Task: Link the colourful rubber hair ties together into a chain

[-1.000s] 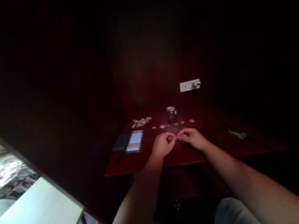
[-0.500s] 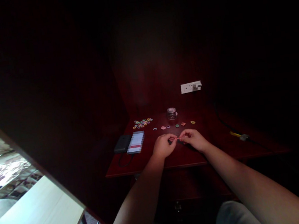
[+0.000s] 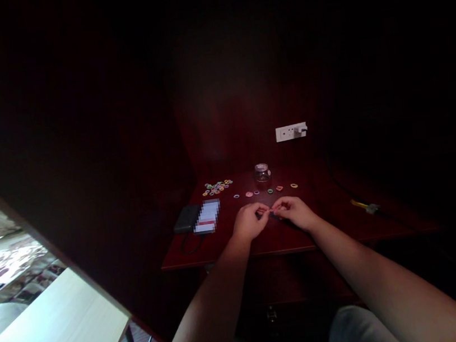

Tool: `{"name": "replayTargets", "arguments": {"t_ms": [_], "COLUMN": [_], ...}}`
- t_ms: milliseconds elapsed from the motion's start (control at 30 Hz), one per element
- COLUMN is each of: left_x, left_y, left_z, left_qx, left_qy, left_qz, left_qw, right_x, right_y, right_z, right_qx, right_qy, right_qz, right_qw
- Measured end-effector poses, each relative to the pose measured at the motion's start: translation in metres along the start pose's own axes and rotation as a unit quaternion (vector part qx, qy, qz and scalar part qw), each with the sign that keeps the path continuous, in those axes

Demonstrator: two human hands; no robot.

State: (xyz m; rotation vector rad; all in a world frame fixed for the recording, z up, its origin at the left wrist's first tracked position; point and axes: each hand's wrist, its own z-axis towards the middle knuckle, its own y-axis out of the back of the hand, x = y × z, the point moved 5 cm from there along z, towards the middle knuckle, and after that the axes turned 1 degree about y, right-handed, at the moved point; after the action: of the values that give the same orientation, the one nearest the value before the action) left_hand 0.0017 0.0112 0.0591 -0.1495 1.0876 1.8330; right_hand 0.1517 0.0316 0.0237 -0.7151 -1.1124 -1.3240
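Observation:
My left hand (image 3: 249, 222) and my right hand (image 3: 295, 212) meet over the middle of a dark red wooden table (image 3: 345, 217). Both pinch a small pink rubber band (image 3: 268, 210) stretched between their fingertips. Behind the hands lies a row of small coloured rubber bands (image 3: 265, 191). A heap of more coloured bands (image 3: 217, 186) sits further back on the left. A small clear glass jar (image 3: 261, 172) stands at the back, just beyond the row.
A dark flat device (image 3: 186, 219) with a cable and a blurred card (image 3: 208, 216) lie at the table's left. A white wall socket (image 3: 291, 131) with a plug is on the back panel. A yellow-tipped cable (image 3: 362, 206) lies right. A pale table (image 3: 51, 337) stands lower left.
The hands stay together on the band with only small finger shifts. The view has drifted slightly.

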Motion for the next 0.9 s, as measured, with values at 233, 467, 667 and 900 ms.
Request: {"name": "replayTargets", "arguments": {"t_ms": [233,467,667,900], "left_x": [0.0009,0.001,0.0019,0.0015], "left_y": [-0.0006,-0.0002,-0.0007,-0.0008], "left_z": [-0.0008,-0.001,-0.0012,-0.0007], "left_qx": [-0.004,-0.005,0.001,0.003], "left_qy": [-0.002,0.002,-0.001,0.001], "left_qz": [0.0,0.005,0.016,0.03], "left_qw": [1.0,1.0,1.0,1.0], "right_x": [0.0016,0.0014,0.0028,0.0017], "right_y": [0.0011,0.0013,0.0007,0.0009], "right_z": [-0.0017,-0.0022,-0.0018,-0.0009], "right_qx": [-0.016,-0.028,-0.024,-0.024], "right_qy": [-0.009,-0.022,-0.026,-0.017], "right_qz": [-0.015,-0.011,-0.021,-0.018], "right_qw": [1.0,0.999,0.999,0.999]}}
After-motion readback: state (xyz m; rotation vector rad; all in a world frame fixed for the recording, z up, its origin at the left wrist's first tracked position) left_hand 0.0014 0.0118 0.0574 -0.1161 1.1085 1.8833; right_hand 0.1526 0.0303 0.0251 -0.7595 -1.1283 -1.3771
